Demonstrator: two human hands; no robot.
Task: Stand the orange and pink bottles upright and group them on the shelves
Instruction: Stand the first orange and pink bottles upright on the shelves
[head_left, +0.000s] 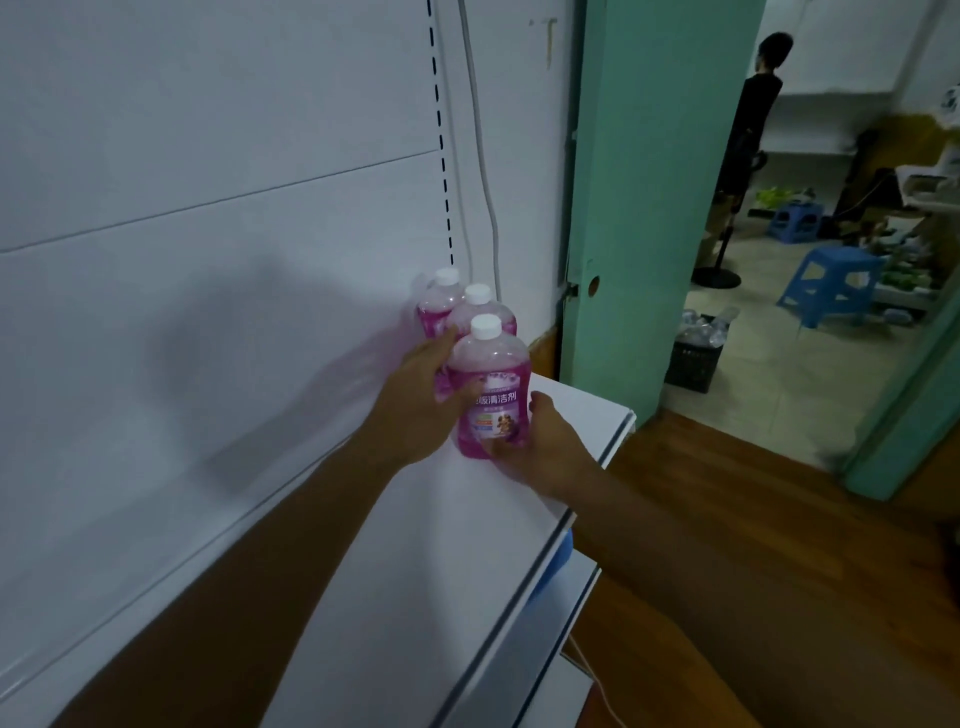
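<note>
1. The flat white metal shelf (415, 571) is seen running from 7 o'clock up to 2 o'clock, against a white back panel (208, 156).
2. A mint-green door frame (649, 182) is placed at 1 o'clock, with a blue plastic stool (831, 286) behind it on the floor.
3. The left hand (421, 395) is curled around the front pink plastic bottle with white cap (488, 384) from 9 o'clock.
4. The right hand (540, 447) is pressed on the base of this bottle from 4 o'clock; its fingers are mostly hidden.
5. Two more pink bottles (480, 309) are standing upright just behind it, at the right end of the shelf.
</note>
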